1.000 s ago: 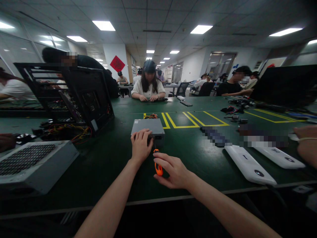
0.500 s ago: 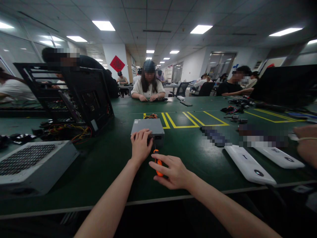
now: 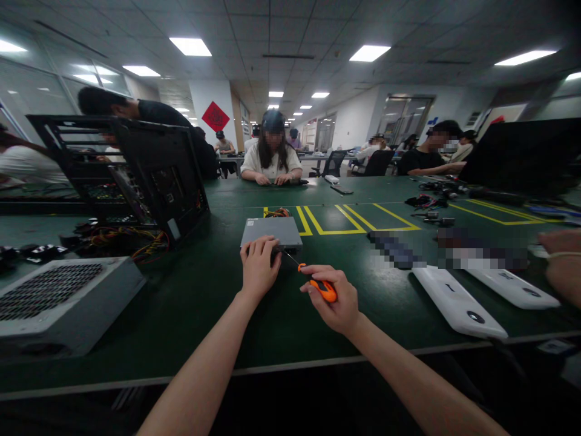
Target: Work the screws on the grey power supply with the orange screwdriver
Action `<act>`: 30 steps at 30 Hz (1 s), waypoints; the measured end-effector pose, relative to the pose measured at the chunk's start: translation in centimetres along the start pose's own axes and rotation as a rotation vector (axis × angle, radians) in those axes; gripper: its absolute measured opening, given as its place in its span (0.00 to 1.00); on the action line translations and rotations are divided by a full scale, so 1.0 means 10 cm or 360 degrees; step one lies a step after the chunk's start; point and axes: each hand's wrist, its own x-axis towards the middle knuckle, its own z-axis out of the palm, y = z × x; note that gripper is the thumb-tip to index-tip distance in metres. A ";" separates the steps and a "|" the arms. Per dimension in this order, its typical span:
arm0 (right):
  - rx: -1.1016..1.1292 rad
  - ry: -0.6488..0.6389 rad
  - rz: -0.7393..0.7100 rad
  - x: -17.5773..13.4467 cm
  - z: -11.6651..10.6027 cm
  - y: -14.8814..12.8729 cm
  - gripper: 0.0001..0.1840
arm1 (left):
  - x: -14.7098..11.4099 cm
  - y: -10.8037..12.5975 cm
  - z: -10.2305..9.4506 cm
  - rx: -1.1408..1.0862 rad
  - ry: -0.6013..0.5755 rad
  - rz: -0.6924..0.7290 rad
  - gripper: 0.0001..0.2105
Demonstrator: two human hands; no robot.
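Note:
A small grey metal box [image 3: 276, 231] lies flat on the green table [image 3: 190, 303], with coloured wires behind it. My left hand [image 3: 258, 268] rests on the box's near left corner and front face. My right hand [image 3: 333, 301] grips an orange-handled screwdriver [image 3: 319, 284], raised off the table. Its thin shaft slants up and left, with the tip close to the box's near edge.
A black open computer case [image 3: 149, 175] with loose cables stands at the left, a grey vented unit [image 3: 63, 303] nearer me. Two white flat devices [image 3: 458, 306] lie at the right beside another person's hand [image 3: 560, 260]. Other people sit across the table. Yellow lines mark it.
My right hand closed around the screwdriver that lay on the table, lifted it and swung it rightward, its shaft now angled toward the box. My left hand stayed on the box.

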 end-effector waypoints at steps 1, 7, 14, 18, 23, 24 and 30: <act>0.0018 0.0038 0.0022 0.00 -0.01 0.00 0.11 | 0.00 0.00 0.00 -0.0001 -0.0001 0.0001 0.13; 0.0021 0.0047 0.0022 -0.03 -0.02 0.02 0.09 | 0.00 -0.01 0.00 -0.0010 -0.0006 0.0007 0.13; -0.0042 -0.0003 -0.0013 -0.02 0.00 0.01 0.10 | -0.02 -0.01 0.00 0.0016 -0.0010 0.0059 0.15; -0.0106 0.0088 -0.0022 0.00 -0.01 0.01 0.09 | -0.03 0.01 -0.09 0.0068 0.0023 0.0073 0.15; -0.0135 0.0112 -0.0038 0.01 -0.03 -0.01 0.08 | -0.07 -0.05 -0.20 -0.0012 -0.0390 0.0210 0.08; -0.0134 0.0109 -0.0042 0.02 -0.03 -0.01 0.08 | -0.08 -0.06 -0.20 -0.0028 -0.0490 0.0235 0.08; -0.0161 0.0074 -0.0074 0.03 -0.04 -0.01 0.09 | -0.15 -0.08 -0.07 -0.0024 -0.0753 0.0317 0.09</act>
